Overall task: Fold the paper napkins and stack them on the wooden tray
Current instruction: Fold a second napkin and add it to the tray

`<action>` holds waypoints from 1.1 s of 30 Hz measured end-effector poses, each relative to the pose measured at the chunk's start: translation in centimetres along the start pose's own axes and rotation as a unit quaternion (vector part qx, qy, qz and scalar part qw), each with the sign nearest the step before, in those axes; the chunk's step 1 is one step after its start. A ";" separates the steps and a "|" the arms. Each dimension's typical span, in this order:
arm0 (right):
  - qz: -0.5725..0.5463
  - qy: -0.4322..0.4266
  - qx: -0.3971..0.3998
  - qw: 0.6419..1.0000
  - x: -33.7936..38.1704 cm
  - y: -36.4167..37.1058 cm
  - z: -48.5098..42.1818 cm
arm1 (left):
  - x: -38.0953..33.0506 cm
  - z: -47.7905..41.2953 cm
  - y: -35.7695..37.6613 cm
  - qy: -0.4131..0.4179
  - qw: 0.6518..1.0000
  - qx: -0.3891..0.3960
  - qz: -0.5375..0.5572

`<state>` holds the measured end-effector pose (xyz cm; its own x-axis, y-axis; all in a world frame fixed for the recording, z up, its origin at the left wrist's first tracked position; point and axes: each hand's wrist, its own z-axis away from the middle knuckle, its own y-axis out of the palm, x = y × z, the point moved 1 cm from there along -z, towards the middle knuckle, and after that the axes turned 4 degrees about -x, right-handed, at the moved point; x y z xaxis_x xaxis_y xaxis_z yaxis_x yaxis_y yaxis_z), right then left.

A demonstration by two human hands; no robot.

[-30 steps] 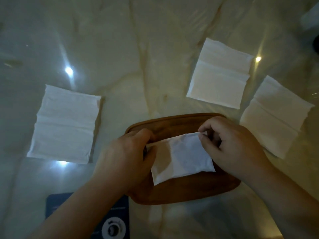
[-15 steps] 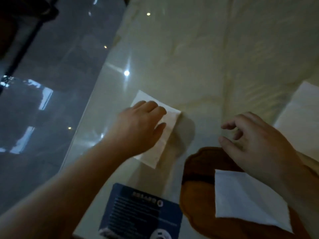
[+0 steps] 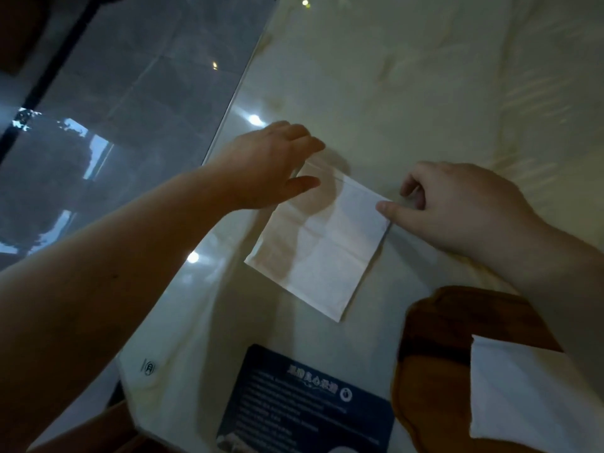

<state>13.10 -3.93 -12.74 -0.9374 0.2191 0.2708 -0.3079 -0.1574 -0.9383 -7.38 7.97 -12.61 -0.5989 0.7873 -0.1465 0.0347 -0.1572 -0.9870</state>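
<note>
We see bare table (image 3: 425, 93) open beyond the napkin (image 3: 320, 243), while the tray (image 3: 434, 338) crowds its near right and a dark card (image 3: 304, 400) lies nearer us.

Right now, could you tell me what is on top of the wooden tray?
One folded napkin lies on the tray; the right forearm covers its far side.

Glossy cream marble table (image 3: 425, 76) with lamp glints, beside dark grey tiled floor (image 3: 137, 76).

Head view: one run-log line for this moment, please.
step: fold next napkin | left hand: far corner | right hand: right corner | unfolded napkin: flat on table | wooden tray: holds folded napkin
</note>
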 end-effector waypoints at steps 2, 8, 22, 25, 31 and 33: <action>0.008 -0.005 -0.008 1.000 0.6 0.3 -0.4 | 0.2 -0.8 0.2 0.013 1.000 0.006 0.004; -0.048 -0.034 -0.007 0.998 1.4 0.6 -0.7 | 0.5 -1.7 0.1 0.025 0.998 0.015 0.046; -0.136 -0.171 -0.112 0.969 2.3 -2.4 2.0 | -1.7 5.1 -2.4 0.038 0.994 -0.074 0.067; -0.103 -0.205 -0.081 0.970 2.0 -1.3 3.8 | -3.0 7.1 -1.1 0.103 0.994 -0.025 -0.003; -0.078 -0.224 -0.019 0.971 1.3 0.9 6.4 | -4.6 9.7 1.4 0.083 0.995 0.049 0.028; -0.071 -0.219 0.002 0.973 1.1 1.5 6.4 | -4.5 10.0 1.3 0.073 0.995 0.052 0.045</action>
<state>10.53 -10.13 -12.46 -0.8649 -0.1924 0.4635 -0.4387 -0.1588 -0.8845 -12.59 -1.73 -12.61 -0.4745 0.8442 -0.2494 -0.0055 -0.2862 -0.9582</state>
